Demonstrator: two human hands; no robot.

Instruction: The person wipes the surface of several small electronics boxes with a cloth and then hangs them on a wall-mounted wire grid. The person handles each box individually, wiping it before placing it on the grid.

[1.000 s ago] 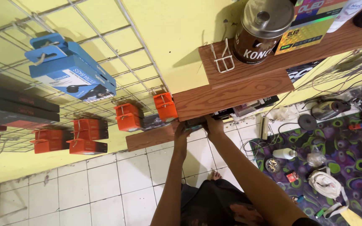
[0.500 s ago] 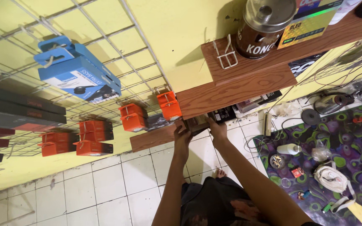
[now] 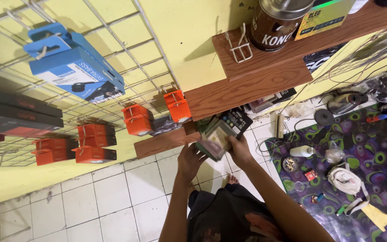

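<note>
Both hands hold a stack of small flat packages [image 3: 220, 134] just below the wooden shelf [image 3: 247, 85]. The left hand [image 3: 190, 160] grips its lower left edge with fingers curled. The right hand [image 3: 239, 150] closes around its right side. Orange boxes [image 3: 178, 105] hang on the wire grid [image 3: 113, 58] to the left.

Single head view, no second view to share. Camera high, tilted steeply down along yellow wall [image 3: 180, 40]. Frame rolled: wooden shelves [image 3: 247, 85] run slantwise across upper right, wire grid [image 3: 113, 58] fills upper left. White tile floor [image 3: 113, 197] far below at bottom, patterned mat [image 3: 372, 148] far right. Both forearms rise from bottom edge, near lens; stack of small boxes [image 3: 222, 132] mid-frame, close.
</note>
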